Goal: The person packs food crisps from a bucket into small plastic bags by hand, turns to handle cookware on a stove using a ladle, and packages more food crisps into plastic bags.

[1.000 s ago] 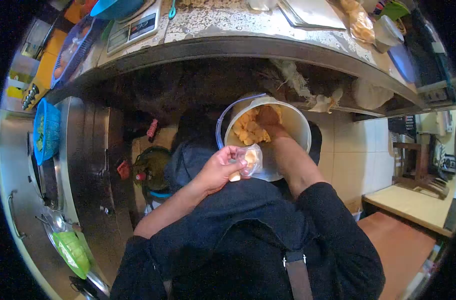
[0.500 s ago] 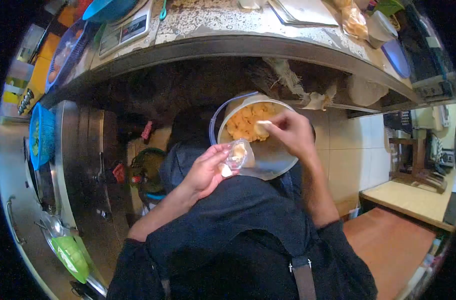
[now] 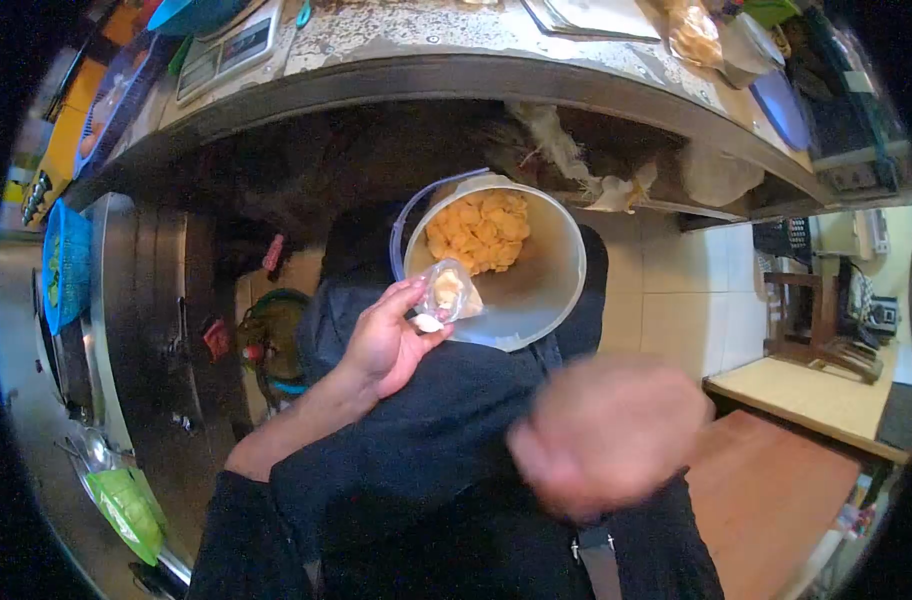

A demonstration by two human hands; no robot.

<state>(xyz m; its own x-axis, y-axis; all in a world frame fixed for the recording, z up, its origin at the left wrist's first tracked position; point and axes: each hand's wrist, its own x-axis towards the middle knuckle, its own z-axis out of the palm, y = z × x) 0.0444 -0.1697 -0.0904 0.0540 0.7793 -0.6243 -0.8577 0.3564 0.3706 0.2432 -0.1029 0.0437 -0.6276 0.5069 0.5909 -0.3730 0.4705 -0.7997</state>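
Observation:
My left hand (image 3: pixel 388 338) is closed around a small clear plastic bag (image 3: pixel 446 290) with pale, cream-coloured pieces in it. A small white piece (image 3: pixel 428 323) shows at the lower side of the bag, by my fingers. Right behind the bag stands a translucent white bucket (image 3: pixel 551 290) between my legs, its blue handle folded to the left. Orange-yellow chips (image 3: pixel 481 230) lie inside the bucket, on its far left side. My right hand (image 3: pixel 611 430) is raised close to the camera, smeared by motion; its fingers and anything in them cannot be made out.
Above the bucket runs a worn counter (image 3: pixel 376 35) with a scale (image 3: pixel 231 55), papers (image 3: pixel 596 18) and a bag of food (image 3: pixel 694 38). A blue basket (image 3: pixel 66 265) is at the left. A low wooden table (image 3: pixel 766 500) stands at the right.
My right hand has left the bucket, where it held a pale chip, and come up toward the camera. My left hand keeps the bag beside the bucket's rim.

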